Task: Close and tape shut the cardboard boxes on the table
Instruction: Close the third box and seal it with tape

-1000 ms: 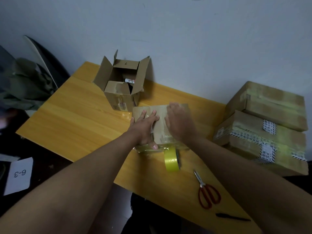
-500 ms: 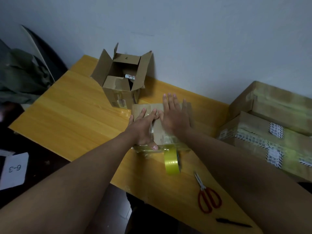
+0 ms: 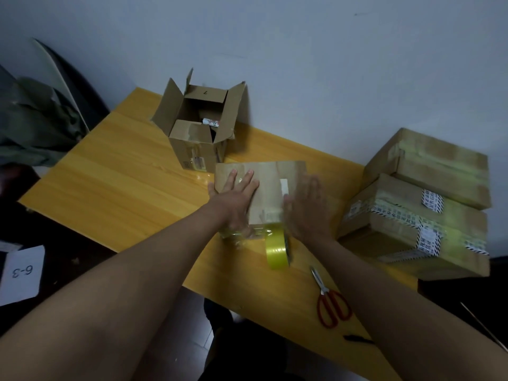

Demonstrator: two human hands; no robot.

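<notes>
A person's left hand (image 3: 235, 198) and right hand (image 3: 309, 209), fingers straight, press flat on a closed box (image 3: 268, 185) at mid-surface (image 3: 115, 171), the tape roll (image 3: 276, 251) still hanging from its near edge. Scissors (image 3: 330, 301) lie nearby. Behind, one box (image 3: 199, 125) stands open, apparently untaped; two taped boxes (image 3: 417, 204) are stacked at right.

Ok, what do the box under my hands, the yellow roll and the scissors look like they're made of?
Box under your hands: brown cardboard, matte, with glossy clear film, likely tape, at its near edge. Yellow roll: probably plastic packing tape, shiny and translucent. Scissors: pale metal blades, red handles, seemingly plastic.
</notes>
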